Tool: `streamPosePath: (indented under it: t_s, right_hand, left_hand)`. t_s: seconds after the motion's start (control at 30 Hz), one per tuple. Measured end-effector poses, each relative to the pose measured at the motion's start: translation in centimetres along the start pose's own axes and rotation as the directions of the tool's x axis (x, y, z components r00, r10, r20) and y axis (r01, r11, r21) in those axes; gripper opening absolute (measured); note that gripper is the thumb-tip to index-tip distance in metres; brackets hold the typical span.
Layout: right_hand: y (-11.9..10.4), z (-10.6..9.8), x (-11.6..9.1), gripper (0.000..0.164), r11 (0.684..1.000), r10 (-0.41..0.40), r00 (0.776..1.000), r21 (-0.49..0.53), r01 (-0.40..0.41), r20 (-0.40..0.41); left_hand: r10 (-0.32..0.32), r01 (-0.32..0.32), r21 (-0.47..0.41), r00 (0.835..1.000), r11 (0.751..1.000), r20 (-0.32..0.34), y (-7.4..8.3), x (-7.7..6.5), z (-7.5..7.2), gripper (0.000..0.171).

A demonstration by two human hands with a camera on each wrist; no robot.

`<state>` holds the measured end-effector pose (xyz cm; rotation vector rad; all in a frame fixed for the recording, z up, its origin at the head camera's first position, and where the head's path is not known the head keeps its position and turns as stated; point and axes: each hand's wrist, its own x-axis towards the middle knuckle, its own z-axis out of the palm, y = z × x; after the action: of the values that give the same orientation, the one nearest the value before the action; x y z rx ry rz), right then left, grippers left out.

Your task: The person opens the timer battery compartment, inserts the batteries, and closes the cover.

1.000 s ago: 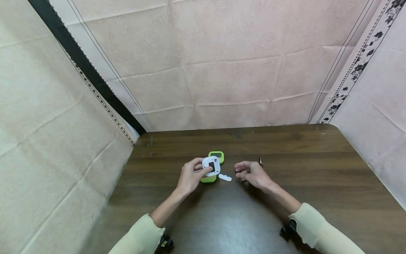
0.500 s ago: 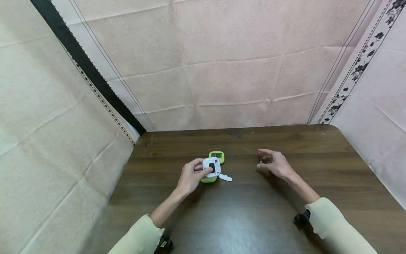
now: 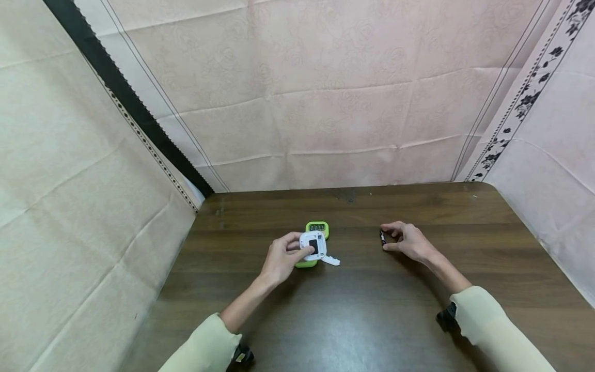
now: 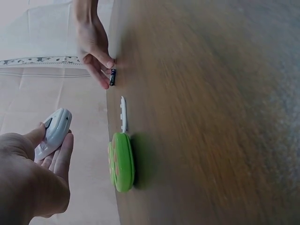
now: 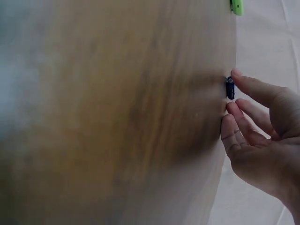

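Observation:
My left hand [image 3: 281,258] holds a white kitchen timer [image 3: 319,238] above the table, its back with a dark rectangle turned up, thumb on that face. Beneath it a green timer [image 3: 307,264] shows partly, the rest hidden. A second green timer [image 3: 317,226] with a digit display lies just behind. Beside the white timer lies a narrow white cover strip [image 3: 331,260] with a notched edge. Over to the right, my right hand [image 3: 409,243] pinches a small dark battery [image 5: 230,88] lengthwise, thumb at one end and fingers at the other, close to the tabletop.
The brown wooden table [image 3: 279,330] has a far edge against a pale cloth backdrop [image 3: 334,103]. Cloth also hangs along the left and right sides. Each wrist wears a black camera mount, such as the right wrist mount [image 3: 447,318].
My right hand has moved right, away from the white timer, and its thumb and fingers have closed on the battery. The left hand with the timer has shifted slightly right.

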<state>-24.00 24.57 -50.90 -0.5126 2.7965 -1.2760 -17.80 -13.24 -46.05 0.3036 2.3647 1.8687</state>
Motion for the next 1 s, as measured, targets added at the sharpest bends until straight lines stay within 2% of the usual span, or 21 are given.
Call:
streamPosePath:
  t_s: [0.13, 0.23, 0.3, 0.37, 0.43, 0.5, 0.57, 0.7, 0.9, 1.0]
  right_hand:
    - [0.1, 0.1, 0.4, 0.044, 0.996, -0.055, 0.998, -0.065, 0.056, 0.012]
    - [0.1, 0.1, 0.6, 0.04, 0.996, -0.051, 0.999, -0.068, 0.051, 0.013]
    - [-0.2, 0.1, 0.7, 0.04, 0.999, -0.036, 0.999, -0.005, 0.036, 0.013]
    - [-0.7, 0.3, 0.7, 0.041, 0.992, -0.015, 0.999, 0.124, 0.012, 0.028]
    - [-1.4, 0.6, 0.6, 0.042, 0.965, -0.006, 0.999, 0.263, -0.007, 0.051]
    - [-2.2, 0.9, 0.3, 0.043, 0.92, 0.005, 0.997, 0.39, -0.034, 0.076]
    - [-3.1, 1.2, 0.1, 0.044, 0.878, 0.017, 0.995, 0.475, -0.062, 0.098]
    - [-5.1, 1.7, -0.3, 0.041, 0.814, 0.041, 0.991, 0.571, -0.106, 0.126]
    - [-8.1, 2.5, -0.5, 0.033, 0.742, 0.052, 0.99, 0.658, -0.129, 0.135]
    - [-9.6, 3.0, -0.7, 0.036, 0.696, 0.066, 0.987, 0.702, -0.15, 0.145]
  left_hand:
    - [-0.008, 0.008, -0.001, 1.0, 1.0, 0.003, 0.1, 0.0, 0.1, 0.032]
    - [-0.009, 0.009, 0.002, 1.0, 1.0, 0.003, 0.1, 0.0, 0.1, 0.032]
    - [-0.009, 0.009, 0.01, 1.0, 1.0, 0.0, 0.1, 0.0, 0.1, 0.032]
    - [-0.007, 0.007, 0.015, 1.0, 1.0, 0.0, 0.2, 0.0, 0.1, 0.033]
    - [-0.007, 0.007, 0.021, 1.0, 1.0, -0.002, 0.1, 0.0, 0.1, 0.033]
    - [-0.009, 0.009, 0.021, 1.0, 1.0, 0.0, 0.1, 0.1, 0.2, 0.033]
    - [-0.008, 0.007, 0.017, 1.0, 1.0, 0.003, 0.1, 0.1, 0.2, 0.033]
    - [-0.006, 0.006, 0.006, 1.0, 1.0, 0.004, 0.2, 0.1, 0.4, 0.032]
    - [-0.002, 0.002, -0.005, 1.0, 1.0, 0.004, 0.4, 0.2, 0.7, 0.031]
    - [0.004, -0.004, -0.014, 1.0, 1.0, -0.002, 0.3, 0.4, 1.0, 0.031]
